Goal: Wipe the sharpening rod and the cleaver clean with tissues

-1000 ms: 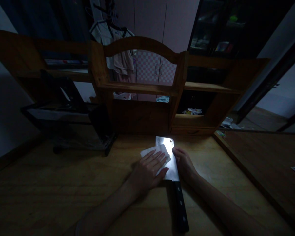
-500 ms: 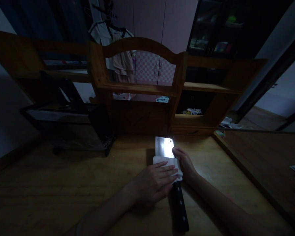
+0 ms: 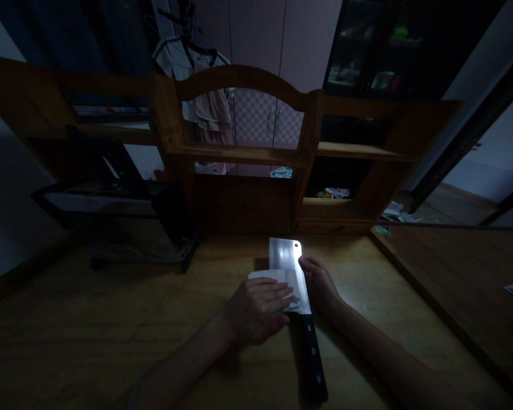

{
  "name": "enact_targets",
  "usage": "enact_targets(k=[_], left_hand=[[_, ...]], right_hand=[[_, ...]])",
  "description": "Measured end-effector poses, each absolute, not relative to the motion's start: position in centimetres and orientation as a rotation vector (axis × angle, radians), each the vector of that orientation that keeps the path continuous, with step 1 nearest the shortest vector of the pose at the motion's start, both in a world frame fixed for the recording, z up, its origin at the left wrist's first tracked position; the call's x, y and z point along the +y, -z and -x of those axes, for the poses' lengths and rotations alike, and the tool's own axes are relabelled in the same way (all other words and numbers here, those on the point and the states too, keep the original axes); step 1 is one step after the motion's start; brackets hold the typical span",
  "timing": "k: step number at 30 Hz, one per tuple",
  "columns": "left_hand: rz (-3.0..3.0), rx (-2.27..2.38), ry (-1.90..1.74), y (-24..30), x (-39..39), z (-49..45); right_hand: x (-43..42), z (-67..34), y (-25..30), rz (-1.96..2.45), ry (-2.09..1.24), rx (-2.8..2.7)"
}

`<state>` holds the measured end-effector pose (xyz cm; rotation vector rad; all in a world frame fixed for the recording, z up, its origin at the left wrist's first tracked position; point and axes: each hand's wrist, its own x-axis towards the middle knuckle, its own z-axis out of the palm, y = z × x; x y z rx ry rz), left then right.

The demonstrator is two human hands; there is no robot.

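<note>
A cleaver (image 3: 283, 254) with a shiny broad blade points away from me, its black riveted handle (image 3: 314, 364) toward me. My right hand (image 3: 320, 280) grips the blade by its right-hand edge, thumb on top near the small hole; its other fingers are mostly hidden. Under the fingers of my left hand (image 3: 259, 310) a folded white cloth (image 3: 265, 275) lies across the lower blade and sticks out past its left edge. The left fingers are together, pressing the cloth on the metal. Neither hand touches the handle.
A wooden tabletop (image 3: 154, 319) lies beneath, backed by a wooden shelf unit (image 3: 243, 152). At the left stands a black-framed rack (image 3: 175, 216). A lower brown surface (image 3: 453, 273) with small items on it runs along the right.
My left hand has slid the cloth leftward across the blade, uncovering the metal beside the handle. My right hand and the cleaver have stayed nearly still.
</note>
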<state>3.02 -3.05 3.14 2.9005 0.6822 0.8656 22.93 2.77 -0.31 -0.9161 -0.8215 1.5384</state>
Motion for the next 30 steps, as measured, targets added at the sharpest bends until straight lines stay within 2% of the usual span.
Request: enact_targets(k=[4,8,19,25,30], left_hand=[[-2.881,0.606,-0.643,-3.5,-3.4,-4.0],[-2.845,0.558,-0.571,-4.2,-3.8,-4.6],[-2.957,0.584,-0.688,-3.9,-3.2,-3.5],[-2.972,0.93,-0.94,-2.7,-2.2,-2.5],[-2.896,0.976,-0.751,-2.9,-2.1,-3.1]], right_hand=[[3.0,-23.1,0.2,0.954,-1.479,-0.831],[3.3,-23.4,0.1,0.973,-1.454,-0.847],[3.1,-22.9,0.7,0.88,-1.511,-0.812],[3.0,-23.1,0.8,0.863,-1.557,-0.824],[3.0,-23.1,0.7,0.892,-1.542,-0.853]])
